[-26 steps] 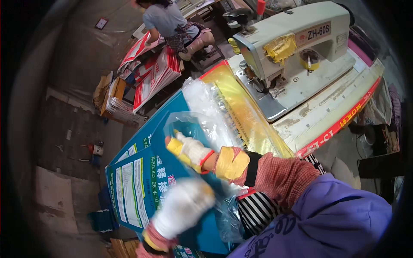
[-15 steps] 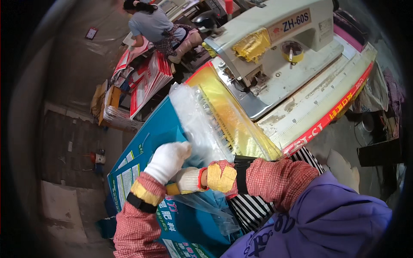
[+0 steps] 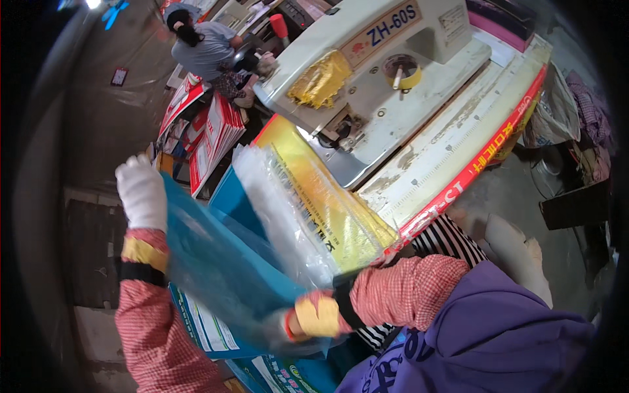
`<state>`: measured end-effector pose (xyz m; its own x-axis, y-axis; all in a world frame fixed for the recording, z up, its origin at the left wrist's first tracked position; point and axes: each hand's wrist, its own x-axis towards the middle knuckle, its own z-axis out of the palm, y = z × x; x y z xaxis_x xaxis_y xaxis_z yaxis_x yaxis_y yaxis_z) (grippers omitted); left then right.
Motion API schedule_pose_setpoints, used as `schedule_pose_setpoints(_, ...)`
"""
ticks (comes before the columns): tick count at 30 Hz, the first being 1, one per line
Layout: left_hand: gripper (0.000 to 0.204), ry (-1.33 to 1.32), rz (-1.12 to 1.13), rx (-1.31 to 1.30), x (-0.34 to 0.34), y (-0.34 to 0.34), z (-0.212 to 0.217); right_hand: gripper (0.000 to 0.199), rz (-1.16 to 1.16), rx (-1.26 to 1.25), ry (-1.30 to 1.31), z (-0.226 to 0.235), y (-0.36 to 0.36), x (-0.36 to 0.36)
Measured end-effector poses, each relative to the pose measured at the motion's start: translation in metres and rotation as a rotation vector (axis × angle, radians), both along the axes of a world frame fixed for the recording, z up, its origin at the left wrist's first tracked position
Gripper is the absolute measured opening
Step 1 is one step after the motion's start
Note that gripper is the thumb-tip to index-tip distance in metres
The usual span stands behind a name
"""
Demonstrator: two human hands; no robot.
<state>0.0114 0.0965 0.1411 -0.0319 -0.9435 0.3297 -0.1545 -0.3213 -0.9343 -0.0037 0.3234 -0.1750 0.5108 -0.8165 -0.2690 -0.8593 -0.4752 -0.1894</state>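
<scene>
A worn white worktop (image 3: 452,141) with a red ruler strip along its near edge runs across the right of the scene. A cream sewing machine (image 3: 367,59) stands on its far part, with a tape roll (image 3: 403,71) on the machine's bed. A stack of yellow and blue bags (image 3: 314,203) lies over the worktop's left end, just beside the machine.

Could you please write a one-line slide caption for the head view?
White-gloved left hand and right hand lift a translucent blue plastic bag beside a cream industrial sewing machine.
</scene>
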Motion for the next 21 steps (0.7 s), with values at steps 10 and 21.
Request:
schedule_pose_setpoints(10,0.019,0.346,0.177,0.008,-0.034,-0.044,0.003,0.017,-0.663,-0.352,0.279,-0.031,-0.092,-0.198)
schedule_pose_setpoints(21,0.020,0.359,0.128,0.131,-0.059,-0.062,-0.016,0.047,0.123,0.409,-1.022,0.090,-0.215,-0.285)
